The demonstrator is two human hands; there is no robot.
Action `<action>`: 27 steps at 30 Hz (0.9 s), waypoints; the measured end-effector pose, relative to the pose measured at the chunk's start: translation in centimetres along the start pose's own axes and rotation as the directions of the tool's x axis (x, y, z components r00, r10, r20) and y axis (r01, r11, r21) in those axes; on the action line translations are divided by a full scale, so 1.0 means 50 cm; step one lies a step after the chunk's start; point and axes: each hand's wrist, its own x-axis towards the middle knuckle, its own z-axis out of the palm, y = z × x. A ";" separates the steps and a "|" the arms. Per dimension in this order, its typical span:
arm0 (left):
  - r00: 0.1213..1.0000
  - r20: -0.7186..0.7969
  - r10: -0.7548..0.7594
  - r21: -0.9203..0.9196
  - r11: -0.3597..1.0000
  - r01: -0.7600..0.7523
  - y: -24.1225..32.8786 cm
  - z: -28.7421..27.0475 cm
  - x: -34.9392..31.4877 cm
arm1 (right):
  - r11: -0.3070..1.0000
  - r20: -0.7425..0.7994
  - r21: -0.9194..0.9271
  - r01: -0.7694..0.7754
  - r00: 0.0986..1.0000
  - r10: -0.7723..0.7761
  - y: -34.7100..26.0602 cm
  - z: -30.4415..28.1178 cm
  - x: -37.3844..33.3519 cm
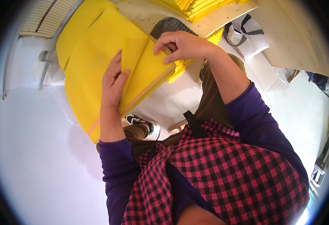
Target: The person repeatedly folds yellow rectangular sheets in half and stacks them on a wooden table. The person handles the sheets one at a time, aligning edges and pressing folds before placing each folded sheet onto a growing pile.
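Observation:
A stack of large yellow fabric sheets [93,56], perhaps non-woven cloth, lies in front of me. My left hand [113,82] is closed around a raised, folded flap [131,56], its thumb on one side and its fingers on the other. Near the stack's right-hand corner, my right hand [183,47] is bent over the top sheet. Its thumb and forefinger tips are apart and rest at the yellow surface, while the other fingers curl out of sight. A pale pinkish strip [145,92] runs along the stack's near edge.
A wooden board [224,17] bearing more yellow sheets [198,9] stands at the back. Beside my right hand is a dark grey textured pad [172,25]. A white bag with dark handles [248,39] sits on the tiled floor. A white wall [37,150] borders the left.

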 end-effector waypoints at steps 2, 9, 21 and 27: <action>1.000 -0.005 0.001 0.012 1.000 -0.001 -0.001 0.000 -0.001 | 1.000 -0.018 0.014 -0.011 1.000 0.012 0.001 0.005 0.002; 1.000 -0.007 0.006 0.036 0.999 -0.006 -0.009 -0.003 0.000 | 0.997 -0.114 0.078 0.000 0.993 0.009 0.010 0.018 0.017; 0.999 0.025 0.047 0.072 0.996 -0.049 -0.003 -0.002 0.000 | 0.994 -0.114 0.106 -0.011 0.993 0.023 0.006 0.018 0.019; 0.999 0.023 0.034 0.086 0.996 -0.036 -0.003 -0.002 -0.001 | 0.997 -0.131 0.081 0.013 0.991 -0.003 0.002 0.018 0.017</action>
